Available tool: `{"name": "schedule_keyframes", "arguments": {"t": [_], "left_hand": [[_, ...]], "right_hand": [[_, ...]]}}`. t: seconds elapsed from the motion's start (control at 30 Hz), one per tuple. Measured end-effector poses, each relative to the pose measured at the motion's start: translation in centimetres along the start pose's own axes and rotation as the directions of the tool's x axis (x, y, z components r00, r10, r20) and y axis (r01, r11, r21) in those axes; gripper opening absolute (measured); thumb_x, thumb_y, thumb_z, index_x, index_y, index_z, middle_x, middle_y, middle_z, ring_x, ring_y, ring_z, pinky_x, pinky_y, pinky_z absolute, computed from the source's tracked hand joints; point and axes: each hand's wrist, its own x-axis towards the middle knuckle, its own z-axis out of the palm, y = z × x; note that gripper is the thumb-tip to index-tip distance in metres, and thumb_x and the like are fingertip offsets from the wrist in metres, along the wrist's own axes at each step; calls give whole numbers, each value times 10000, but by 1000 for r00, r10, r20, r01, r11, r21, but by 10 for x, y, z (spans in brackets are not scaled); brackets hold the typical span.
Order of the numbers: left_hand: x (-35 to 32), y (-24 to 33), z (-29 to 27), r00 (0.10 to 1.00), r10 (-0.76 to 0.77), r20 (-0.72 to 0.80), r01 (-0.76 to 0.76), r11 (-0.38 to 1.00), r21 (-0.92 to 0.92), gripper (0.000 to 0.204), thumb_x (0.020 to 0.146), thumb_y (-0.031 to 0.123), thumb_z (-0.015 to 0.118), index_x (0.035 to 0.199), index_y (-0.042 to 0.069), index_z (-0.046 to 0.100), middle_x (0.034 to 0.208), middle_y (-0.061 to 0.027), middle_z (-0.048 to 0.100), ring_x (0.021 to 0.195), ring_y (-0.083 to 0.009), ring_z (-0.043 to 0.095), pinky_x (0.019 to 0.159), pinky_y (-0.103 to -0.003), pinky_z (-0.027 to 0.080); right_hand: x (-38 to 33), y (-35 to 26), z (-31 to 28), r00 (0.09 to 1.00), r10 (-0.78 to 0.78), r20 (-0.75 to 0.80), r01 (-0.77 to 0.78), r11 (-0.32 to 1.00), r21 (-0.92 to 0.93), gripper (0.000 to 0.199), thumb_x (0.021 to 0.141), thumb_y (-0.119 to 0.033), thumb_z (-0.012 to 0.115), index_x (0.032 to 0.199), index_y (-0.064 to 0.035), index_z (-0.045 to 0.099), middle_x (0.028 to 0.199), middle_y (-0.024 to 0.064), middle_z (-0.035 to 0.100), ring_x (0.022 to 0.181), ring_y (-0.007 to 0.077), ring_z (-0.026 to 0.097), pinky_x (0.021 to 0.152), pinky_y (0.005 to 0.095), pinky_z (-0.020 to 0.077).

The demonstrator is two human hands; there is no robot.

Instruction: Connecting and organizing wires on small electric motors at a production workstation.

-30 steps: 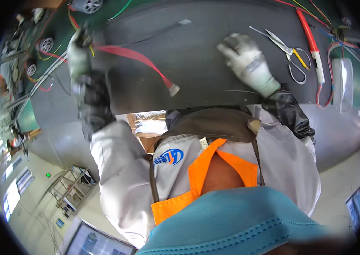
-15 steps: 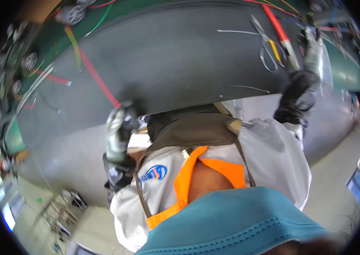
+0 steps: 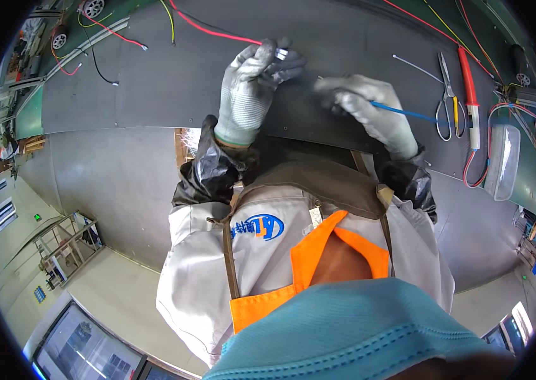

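Observation:
Both my hands wear grey-white gloves over the dark work surface (image 3: pixel 160 95). My left hand (image 3: pixel 248 92) is closed on the end of a red wire (image 3: pixel 214 30), with a small shiny connector (image 3: pixel 281 54) showing at the fingertips. A black wire runs alongside the red one. To the right, my right hand (image 3: pixel 372 111) is closed around a thin blue strand (image 3: pixel 407 113) that looks like a wire and sticks out to the right. Its fingertips are smeared by motion, close to my left hand but apart from it.
Scissors (image 3: pixel 448 104) lie right of my right hand, beside a red-and-white rod (image 3: pixel 468 82) with a cable. A white cable tie (image 3: pixel 417 68) and a clear plastic box (image 3: pixel 503 161) are near them. Several loose wires (image 3: pixel 119 35) lie at the far left.
My left hand has moved from the near left edge to the middle. My right hand has come in from the far right near the clear box and now holds the blue strand. The view has shifted too.

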Motion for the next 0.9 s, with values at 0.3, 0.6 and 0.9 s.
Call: {"name": "schedule_keyframes", "arguments": {"t": [0.3, 0.6, 0.9], "left_hand": [[-2, -9, 19, 991, 0, -136, 33, 969, 247, 356, 1066, 222, 568, 1234, -87, 627, 1091, -161, 728, 971, -220, 717, 888, -342, 569], [6, -15, 18, 975, 143, -171, -15, 806, 592, 331, 1078, 225, 552, 1210, -58, 661, 1065, -136, 736, 960, -195, 714, 895, -329, 566], [-2, -26, 11, 990, 96, -104, -72, 973, 218, 240, 957, 7, 645, 1187, -58, 667, 1143, -113, 713, 968, -173, 688, 822, -280, 564]], "right_hand": [[28, -2, 25, 956, -83, -282, 106, 992, 68, 492, 994, -134, 615, 1476, -59, 551, 873, 71, 749, 726, 88, 641, 698, 249, 541], [26, 5, 23, 941, -161, -299, 117, 980, -159, 494, 965, -114, 651, 1453, -83, 580, 968, 130, 754, 729, 142, 695, 689, 290, 566], [33, 7, 31, 895, -304, -326, 194, 924, -330, 466, 1000, -160, 639, 1451, -71, 565, 1233, 170, 723, 1046, 274, 748, 891, 361, 597]]}}
